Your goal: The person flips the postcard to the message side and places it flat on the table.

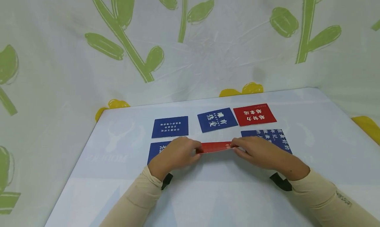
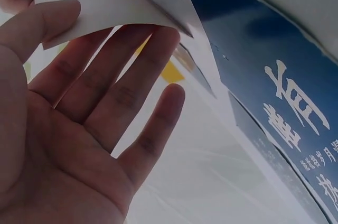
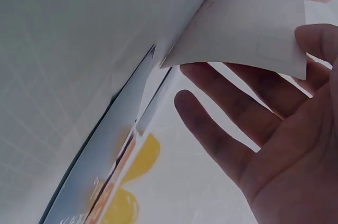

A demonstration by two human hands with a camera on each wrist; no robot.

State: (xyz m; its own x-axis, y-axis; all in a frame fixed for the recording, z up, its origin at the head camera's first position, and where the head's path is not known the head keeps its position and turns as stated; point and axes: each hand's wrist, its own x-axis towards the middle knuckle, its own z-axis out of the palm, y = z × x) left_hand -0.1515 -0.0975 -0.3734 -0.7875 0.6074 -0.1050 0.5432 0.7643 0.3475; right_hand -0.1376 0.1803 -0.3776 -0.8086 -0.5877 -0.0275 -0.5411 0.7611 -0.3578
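A red card [image 1: 214,147] with pale lettering near its right end is held above the white table by both hands. At its left end, my left hand [image 1: 179,152] pinches it between thumb and fingers. The right hand [image 1: 259,152] grips the opposite end in the same way. Both wrist views show the card's plain white underside [image 2: 100,7], slightly bowed, with the thumb on that white face and the fingers behind it. Partly covered by the left hand is a blue card [image 1: 155,150]; another blue card [image 1: 279,139] lies beyond the right hand.
Farther back on the table [image 1: 225,200] lie a blue card [image 1: 170,127], a second blue one [image 1: 217,119] with large white characters, and a red card [image 1: 254,114]. A white cloth [image 1: 207,72] printed with green leaves rises behind the table's far edge.
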